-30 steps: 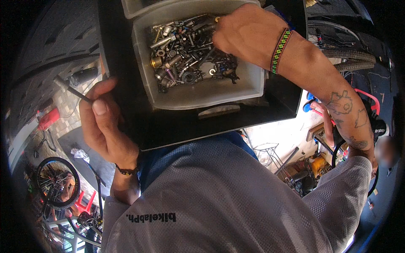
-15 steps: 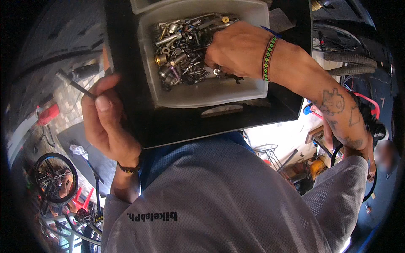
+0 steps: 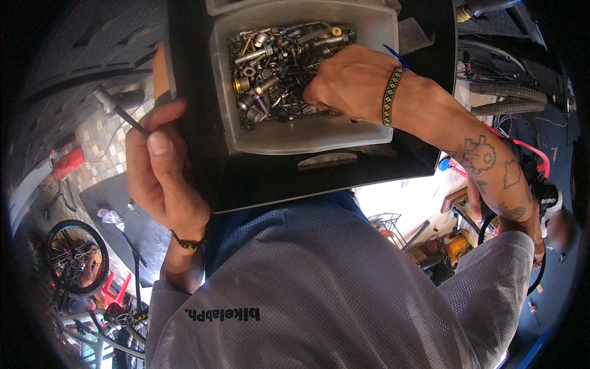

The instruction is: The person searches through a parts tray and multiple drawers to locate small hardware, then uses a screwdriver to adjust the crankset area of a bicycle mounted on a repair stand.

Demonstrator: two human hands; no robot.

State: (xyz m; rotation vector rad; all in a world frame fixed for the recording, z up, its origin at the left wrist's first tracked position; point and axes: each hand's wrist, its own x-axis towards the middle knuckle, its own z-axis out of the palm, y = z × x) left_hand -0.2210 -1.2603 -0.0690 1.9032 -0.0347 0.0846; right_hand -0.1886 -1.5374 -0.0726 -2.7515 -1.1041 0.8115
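A heap of bolts and nuts (image 3: 279, 74) lies in a tray (image 3: 307, 132) that sits in a case (image 3: 258, 178). The right hand (image 3: 347, 83) rests in the tray; the left hand (image 3: 163, 175) grips the case's left edge.

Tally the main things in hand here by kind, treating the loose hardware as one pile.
Hands: 2 (left hand, right hand)
Black drawer case: 1
Translucent bin: 1
Pile of bolts and nuts: 1
Thin metal tool: 1
Wristbands: 2
Total: 8
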